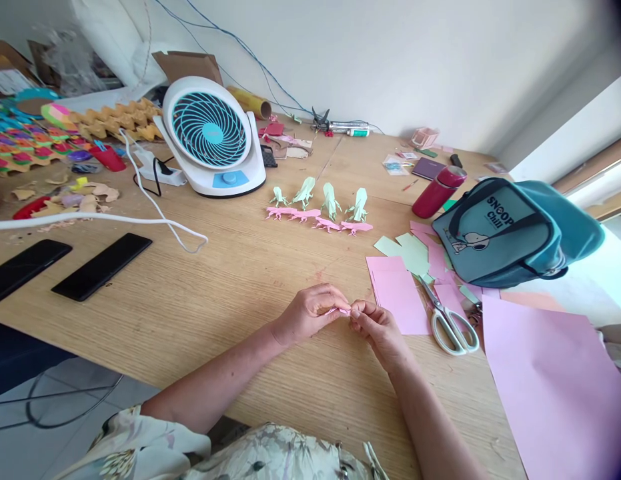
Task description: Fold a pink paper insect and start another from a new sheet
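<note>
My left hand point(310, 312) and my right hand point(377, 328) meet over the wooden table point(230, 280), near its front edge. Both pinch a small folded piece of pink paper point(342, 311) between their fingertips. Most of the piece is hidden by the fingers. Farther back stands a row of several green folded paper figures on pink bases point(320, 212). Pink paper squares point(399, 293) lie just right of my hands, with white-handled scissors point(447, 320) on them.
A white and teal desk fan point(213, 137) stands at the back, its white cable point(140, 220) trailing left. Two black phones point(65, 267) lie on the left. A teal Snoopy bag point(510, 233), a red bottle point(440, 191) and a big pink sheet point(555, 380) fill the right.
</note>
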The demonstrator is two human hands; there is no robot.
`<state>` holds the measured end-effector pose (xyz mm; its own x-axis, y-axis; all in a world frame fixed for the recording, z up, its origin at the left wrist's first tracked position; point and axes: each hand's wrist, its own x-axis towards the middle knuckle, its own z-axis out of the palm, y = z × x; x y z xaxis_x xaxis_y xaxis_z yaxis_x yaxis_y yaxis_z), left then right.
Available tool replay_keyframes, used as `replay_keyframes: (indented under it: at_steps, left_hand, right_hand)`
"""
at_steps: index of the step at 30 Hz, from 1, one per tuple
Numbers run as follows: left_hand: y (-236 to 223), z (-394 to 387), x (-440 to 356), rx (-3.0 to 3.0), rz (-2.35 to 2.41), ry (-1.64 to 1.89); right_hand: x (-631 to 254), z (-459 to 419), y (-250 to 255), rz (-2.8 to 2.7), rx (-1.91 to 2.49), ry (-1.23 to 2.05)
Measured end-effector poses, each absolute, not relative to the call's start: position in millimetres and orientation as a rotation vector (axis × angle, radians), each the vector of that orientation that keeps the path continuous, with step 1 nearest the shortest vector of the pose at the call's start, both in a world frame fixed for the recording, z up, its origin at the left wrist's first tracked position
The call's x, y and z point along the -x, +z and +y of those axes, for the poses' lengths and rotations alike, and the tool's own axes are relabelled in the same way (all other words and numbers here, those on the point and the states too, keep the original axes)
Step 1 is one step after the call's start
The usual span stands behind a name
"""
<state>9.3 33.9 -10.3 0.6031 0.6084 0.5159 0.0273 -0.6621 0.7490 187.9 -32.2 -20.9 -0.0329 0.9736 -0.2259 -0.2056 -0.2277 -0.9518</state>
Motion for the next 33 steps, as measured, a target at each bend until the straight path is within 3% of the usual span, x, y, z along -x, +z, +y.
replay_keyframes:
  at_steps: [33]
  left_hand:
    - [-7, 32, -9, -2.025, 0.379, 0.992]
  right_hand:
    - [-207, -33, -13, -1.215, 1.101, 1.543]
